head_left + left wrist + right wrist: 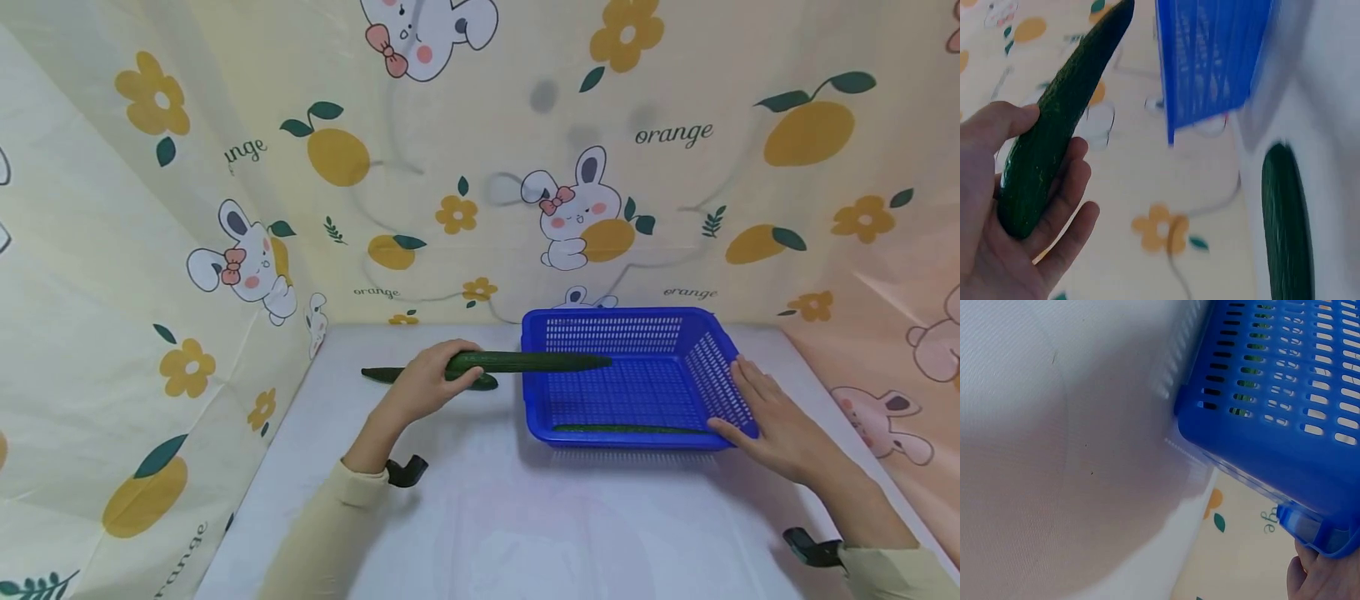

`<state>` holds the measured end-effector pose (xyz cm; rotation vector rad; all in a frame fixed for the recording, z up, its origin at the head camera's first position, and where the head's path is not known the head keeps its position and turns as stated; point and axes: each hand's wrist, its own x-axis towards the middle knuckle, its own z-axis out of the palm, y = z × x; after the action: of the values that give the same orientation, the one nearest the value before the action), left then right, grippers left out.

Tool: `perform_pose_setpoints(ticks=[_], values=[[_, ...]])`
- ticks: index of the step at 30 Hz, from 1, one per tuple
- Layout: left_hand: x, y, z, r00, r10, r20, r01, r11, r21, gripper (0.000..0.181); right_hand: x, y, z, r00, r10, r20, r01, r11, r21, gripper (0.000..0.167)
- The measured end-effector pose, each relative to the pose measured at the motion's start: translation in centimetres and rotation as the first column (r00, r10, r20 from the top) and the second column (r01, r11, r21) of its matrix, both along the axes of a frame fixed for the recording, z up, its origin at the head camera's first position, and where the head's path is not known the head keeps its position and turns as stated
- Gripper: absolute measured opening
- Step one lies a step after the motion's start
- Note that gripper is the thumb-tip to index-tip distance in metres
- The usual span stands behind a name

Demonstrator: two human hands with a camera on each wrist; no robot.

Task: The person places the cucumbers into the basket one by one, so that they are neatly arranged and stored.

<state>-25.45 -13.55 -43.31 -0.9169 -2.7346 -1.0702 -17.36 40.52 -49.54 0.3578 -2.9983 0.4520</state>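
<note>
My left hand (431,379) holds a dark green cucumber (540,362) near one end. Its other end reaches over the left rim of a blue slotted plastic basket (630,314). In the left wrist view, the thumb lies on one side of this cucumber (1063,106) and the fingers curl behind it. Below that hand, a second cucumber (382,375) lies on the table, partly covered by the hand. Another cucumber (630,429) lies inside the basket along the near wall, partly hidden by the rim. With fingers extended, my right hand (776,425) rests on the basket's right rim.
The basket stands on a white table (495,517), towards the back. Behind the table hangs a cream cloth (465,133) printed with rabbits, oranges and flowers. Similar cloth covers the left side (90,333) and the right side (885,350). A black band part (407,472) sits at the left wrist.
</note>
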Motion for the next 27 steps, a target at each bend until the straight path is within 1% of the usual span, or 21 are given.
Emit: perform_pose_setpoints(ticks=[4, 6, 8, 12, 15, 19, 22, 27], values=[[-0.3, 3.2, -0.5, 1.000, -0.010, -0.023, 0.008, 0.998, -0.065, 0.035, 0.0, 0.0, -0.1, 1.000, 0.001, -0.005, -0.001, 1.000, -0.001, 0.106], [-0.5, 4.8, -0.7, 0.999, -0.025, -0.031, 0.021, 0.994, -0.103, 0.037, 0.0, 0.0, 0.0, 1.000, 0.001, -0.005, -0.001, 1.000, -0.002, 0.106], [-0.6, 6.1, -1.0, 0.999, -0.044, -0.032, 0.039, 0.990, -0.133, 0.037, 0.0, 0.0, 0.0, 1.000, 0.000, -0.003, 0.000, 1.000, -0.003, 0.106], [-0.9, 8.6, -1.7, 0.997, -0.078, -0.014, 0.074, 0.982, -0.173, 0.038, 0.0, 0.0, 0.0, 1.000, 0.000, -0.006, 0.000, 1.000, -0.003, 0.106], [-1.1, 10.2, -2.5, 0.995, -0.099, -0.014, 0.095, 0.975, -0.201, 0.039, 0.0, 0.0, -0.1, 1.000, 0.000, -0.008, 0.000, 1.000, -0.003, 0.106], [-1.3, 12.0, -3.4, 0.990, -0.131, -0.047, 0.116, 0.962, -0.247, 0.039, 0.0, -0.1, 0.0, 1.000, -0.002, -0.008, 0.002, 1.000, -0.004, 0.107], [-1.3, 13.3, -3.7, 0.986, -0.147, -0.073, 0.122, 0.953, -0.278, 0.038, 0.0, -0.1, 0.1, 1.000, -0.001, -0.009, 0.001, 1.000, -0.004, 0.106], [-1.3, 14.9, -4.2, 0.986, -0.150, -0.072, 0.123, 0.947, -0.298, 0.037, 0.0, -0.1, 0.1, 1.000, 0.002, -0.009, -0.002, 1.000, -0.007, 0.106]])
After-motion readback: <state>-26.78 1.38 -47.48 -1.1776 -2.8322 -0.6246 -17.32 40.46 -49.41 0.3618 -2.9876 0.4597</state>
